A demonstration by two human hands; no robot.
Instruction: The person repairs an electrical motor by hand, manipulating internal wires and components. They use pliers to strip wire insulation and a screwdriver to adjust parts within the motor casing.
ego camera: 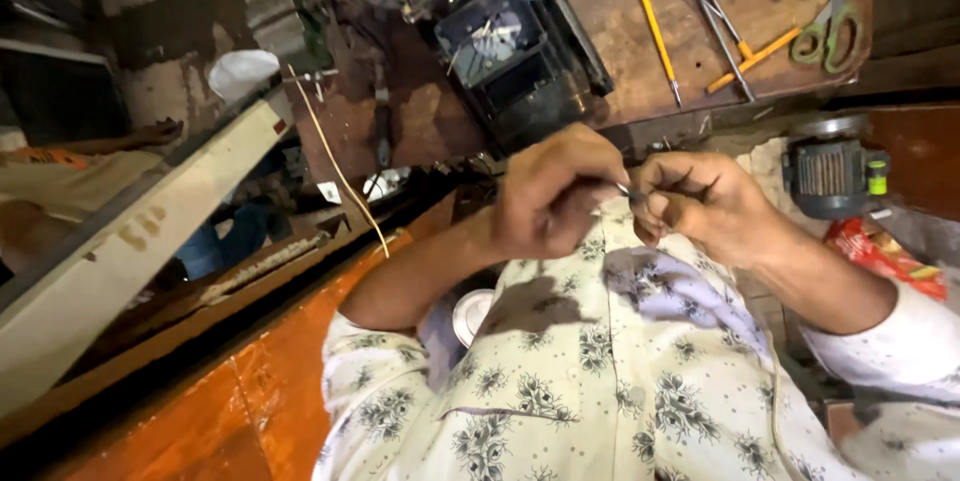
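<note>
My left hand (552,196) and my right hand (700,206) meet fingertip to fingertip in front of my floral white shirt (600,371). Between them they pinch a small thin metal piece (626,191), most of it hidden by the fingers, so I cannot tell what kind it is. Both hands are closed around it. My left forearm runs down to the lower left, my right forearm to the right edge.
A wooden bench top (620,31) carries a dark opened machine (505,51), yellow-handled screwdrivers (655,26), thin metal rods and scissors (828,26). A small grey motor (830,176) and a red packet (885,256) lie at right. An orange wooden surface (230,401) and a pale beam (130,241) lie at left.
</note>
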